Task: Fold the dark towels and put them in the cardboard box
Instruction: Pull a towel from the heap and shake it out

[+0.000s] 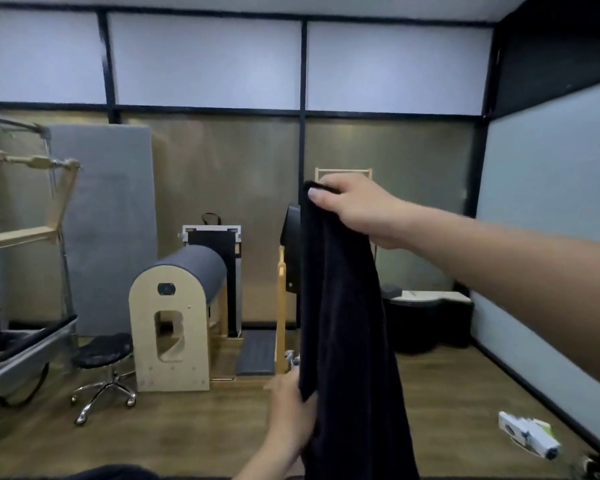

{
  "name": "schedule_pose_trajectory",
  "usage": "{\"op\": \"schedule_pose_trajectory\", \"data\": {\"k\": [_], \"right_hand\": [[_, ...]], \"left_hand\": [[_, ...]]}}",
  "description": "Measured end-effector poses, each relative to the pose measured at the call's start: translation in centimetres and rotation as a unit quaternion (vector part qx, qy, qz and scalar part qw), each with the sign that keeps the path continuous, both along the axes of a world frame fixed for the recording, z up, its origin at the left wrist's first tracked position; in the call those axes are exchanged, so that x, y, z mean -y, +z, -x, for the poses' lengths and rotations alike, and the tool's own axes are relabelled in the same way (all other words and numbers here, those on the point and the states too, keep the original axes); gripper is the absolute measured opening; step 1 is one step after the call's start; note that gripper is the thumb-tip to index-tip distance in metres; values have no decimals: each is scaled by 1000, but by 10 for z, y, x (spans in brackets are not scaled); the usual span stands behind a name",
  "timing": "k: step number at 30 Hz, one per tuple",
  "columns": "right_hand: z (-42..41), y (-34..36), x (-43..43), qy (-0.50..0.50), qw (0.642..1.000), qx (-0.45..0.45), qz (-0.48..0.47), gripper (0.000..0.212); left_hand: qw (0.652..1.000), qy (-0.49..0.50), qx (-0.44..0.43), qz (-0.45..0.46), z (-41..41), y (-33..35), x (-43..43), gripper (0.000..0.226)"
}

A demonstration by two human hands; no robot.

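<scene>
Your right hand [352, 211] is raised in the middle of the frame, right of centre. Its fingers and thumb are curled over the top corner of the dark towel [343, 323], gripping it firmly. From that grip the towel hangs straight down in one long, loosely gathered drape and runs off the bottom edge of the frame, so its lower end is out of sight.

Your left hand [291, 412] comes up from the bottom centre and meets the towel's left edge low down. It seems to be pinching that edge, though the cloth hides most of the fingers (only the back of the hand and the thumb side show clearly). The towel is held in the air between your two hands, touching nothing else that you can see.

Behind the towel, in the lower left of the frame, a black stool [103, 351] on a chrome wheeled base stands on the wooden floor [187, 434]. Just to its right is a padded barrel [177, 306] with pale wooden sides. A grey mat [108, 220] leans upright against the back wall at the left, beside a wooden frame [25, 202] at the far left edge. A small white packet [527, 434] lies on the floor in the lower right corner.
</scene>
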State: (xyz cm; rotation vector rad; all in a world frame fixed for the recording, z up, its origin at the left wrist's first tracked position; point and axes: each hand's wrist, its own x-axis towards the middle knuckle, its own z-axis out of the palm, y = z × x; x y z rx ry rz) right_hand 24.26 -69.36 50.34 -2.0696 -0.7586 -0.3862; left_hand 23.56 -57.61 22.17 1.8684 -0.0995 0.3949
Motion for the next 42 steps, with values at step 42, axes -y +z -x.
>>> {"op": "schedule_pose_trajectory", "data": {"k": [42], "right_hand": [[-55,65,165,-297,924,241,16,14]], "left_hand": [[976,177,-51,118,2,398,-187,8]]}}
